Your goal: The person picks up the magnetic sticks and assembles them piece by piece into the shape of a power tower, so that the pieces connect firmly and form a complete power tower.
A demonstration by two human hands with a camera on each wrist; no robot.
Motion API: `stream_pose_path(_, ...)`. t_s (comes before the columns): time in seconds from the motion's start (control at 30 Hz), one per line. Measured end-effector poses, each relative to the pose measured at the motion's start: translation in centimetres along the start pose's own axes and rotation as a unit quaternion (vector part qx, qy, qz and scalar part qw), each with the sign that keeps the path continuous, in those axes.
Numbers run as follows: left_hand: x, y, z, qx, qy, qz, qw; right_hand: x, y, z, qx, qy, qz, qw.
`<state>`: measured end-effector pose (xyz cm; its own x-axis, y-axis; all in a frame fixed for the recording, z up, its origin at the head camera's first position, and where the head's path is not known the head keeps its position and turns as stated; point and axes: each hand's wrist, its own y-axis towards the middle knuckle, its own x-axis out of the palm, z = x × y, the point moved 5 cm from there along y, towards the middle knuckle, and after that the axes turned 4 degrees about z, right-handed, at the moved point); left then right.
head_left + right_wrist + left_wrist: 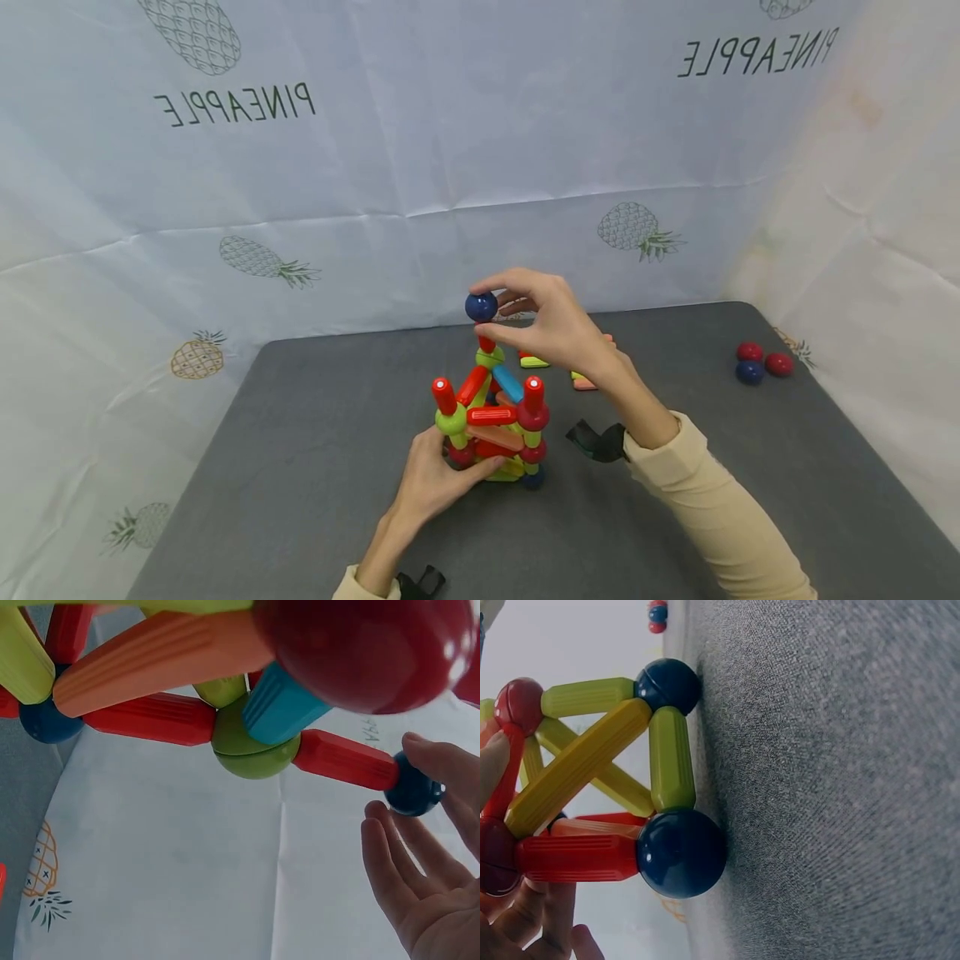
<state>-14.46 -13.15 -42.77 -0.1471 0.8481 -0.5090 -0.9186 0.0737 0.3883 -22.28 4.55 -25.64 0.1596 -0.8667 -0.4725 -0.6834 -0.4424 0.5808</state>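
A tower of magnetic rods and balls [492, 415] stands on the grey table, built of red, green, blue, yellow and orange pieces. My left hand [433, 479] grips its lower left part, thumb across the front and fingers behind. At the back corner, one red rod [349, 759] rises from a green ball [255, 746]. Its tip carries a dark blue ball [482, 307], which my right hand [543, 321] pinches between thumb and index finger. Two more upright red rods [534, 392] top the front corners. Dark blue balls [682, 853] form the foot in the left wrist view.
Two red balls and a blue one [750, 372] lie together at the table's right. Loose rods [585, 382] lie behind the tower, partly hidden by my right arm. A white pineapple-print cloth [405, 167] hangs along the back and sides of the table [322, 433].
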Motion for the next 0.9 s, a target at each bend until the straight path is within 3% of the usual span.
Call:
stream_pose_path(0.2, 0.2, 0.0, 0.0, 0.002, -0.003, 0.001, 1.0000, -2.6, -1.7, 0.5, 0.009, -0.027, 0.031, 0.9991)
stream_pose_path(0.43, 0.2, -0.1, 0.0, 0.002, -0.006, 0.000, 1.0000, -8.2, -5.8, 5.6, 0.075, -0.108, 0.099, 0.9864)
stream_pose_path(0.6, 0.2, -0.1, -0.1, 0.005, -0.007, 0.002, 1.0000, -12.6, -9.8, 10.7, 0.148, -0.179, 0.139, 0.9627)
stream_pose_path(0.9, 0.4, -0.2, -0.3, 0.009, -0.003, 0.005, 0.9999, -17.9, -16.9, 19.0, 0.280, -0.289, 0.127, 0.9068)
